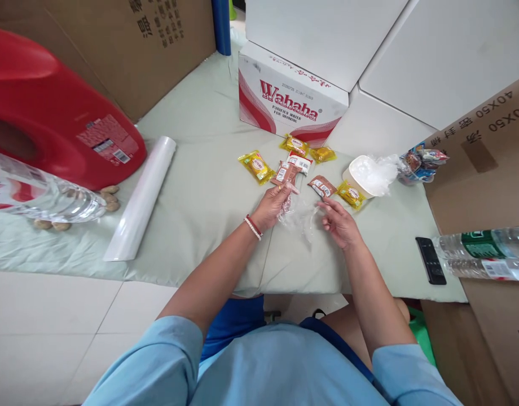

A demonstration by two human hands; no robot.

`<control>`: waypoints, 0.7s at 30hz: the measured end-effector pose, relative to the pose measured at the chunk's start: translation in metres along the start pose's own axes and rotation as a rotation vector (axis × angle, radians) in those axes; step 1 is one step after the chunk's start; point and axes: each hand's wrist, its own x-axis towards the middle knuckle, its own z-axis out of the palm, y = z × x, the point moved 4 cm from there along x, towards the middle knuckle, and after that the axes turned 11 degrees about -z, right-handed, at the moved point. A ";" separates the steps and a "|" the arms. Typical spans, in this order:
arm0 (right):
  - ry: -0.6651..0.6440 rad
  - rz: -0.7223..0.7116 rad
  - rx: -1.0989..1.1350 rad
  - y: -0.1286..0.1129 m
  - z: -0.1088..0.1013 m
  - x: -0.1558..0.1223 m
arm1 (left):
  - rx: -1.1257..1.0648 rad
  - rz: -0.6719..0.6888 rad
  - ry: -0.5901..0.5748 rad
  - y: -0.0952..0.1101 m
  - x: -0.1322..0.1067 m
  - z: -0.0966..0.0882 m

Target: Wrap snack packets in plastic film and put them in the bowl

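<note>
A thin clear plastic bag is stretched between both hands over the pale green cloth. My left hand, with a bead bracelet on the wrist, pinches the bag's left edge. My right hand pinches the right edge. Just beyond the fingers lie small snack packets: a yellow one, brown ones, and more yellow ones.
A roll of clear film lies at the left near a red jug and a water bottle. A Wahaha carton stands behind. A white bowl, black remote and bottles are at the right.
</note>
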 end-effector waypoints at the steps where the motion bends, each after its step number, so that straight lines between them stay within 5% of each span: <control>1: -0.052 0.025 0.017 0.004 0.011 0.004 | -0.003 -0.003 -0.004 0.000 -0.001 0.001; 5: -0.045 0.026 0.024 0.018 0.027 0.008 | -0.024 0.072 0.048 0.005 0.000 -0.003; 10: 0.141 -0.064 -0.009 0.021 0.005 0.001 | -0.009 0.089 0.107 0.004 0.005 -0.009; 21: 0.216 -0.131 -0.093 0.006 -0.022 -0.025 | 0.063 0.111 0.154 -0.004 0.009 -0.012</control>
